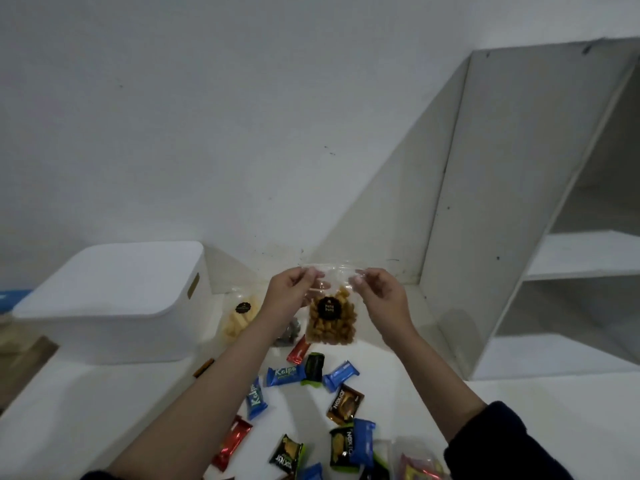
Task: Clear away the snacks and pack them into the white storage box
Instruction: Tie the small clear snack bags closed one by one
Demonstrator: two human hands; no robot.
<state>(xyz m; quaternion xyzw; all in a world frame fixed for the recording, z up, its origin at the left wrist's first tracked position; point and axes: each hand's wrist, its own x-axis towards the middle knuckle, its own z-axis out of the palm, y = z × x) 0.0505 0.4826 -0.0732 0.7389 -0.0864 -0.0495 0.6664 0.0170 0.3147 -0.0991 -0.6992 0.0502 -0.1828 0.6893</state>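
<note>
Two hands hold one clear bag of golden fried snack (331,318) in the air above the white table (519,403), and I see it hang down from the fingertips. My left hand (289,296) pinches the top edge of the bag at its left corner, thumb and fingers closed on the plastic; my right hand (379,297) pinches the same edge at the right corner in the same way. The snack pieces sit low in the bag, under both sets of fingers and between the two wrists, with a round black label (327,308) on the front. The bag stands upright, its long axis runs from the fingers down toward the table, and the sealed empty part is on top. Below the bag, nearer to me than the fingers, small wrapped snacks lie scattered: a blue Kalpa bar (284,374), a second blue Kalpa bar (255,398), a red wrapper (298,349), a green and black pack (313,370) and a brown Nextar pack (344,405). Left of my left fingers, a bag of pale sticks (239,318) lies on the table, and beyond it stands the white storage box (114,303) with its lid on. Right of my right fingers stands a white shelf unit (502,188).
</note>
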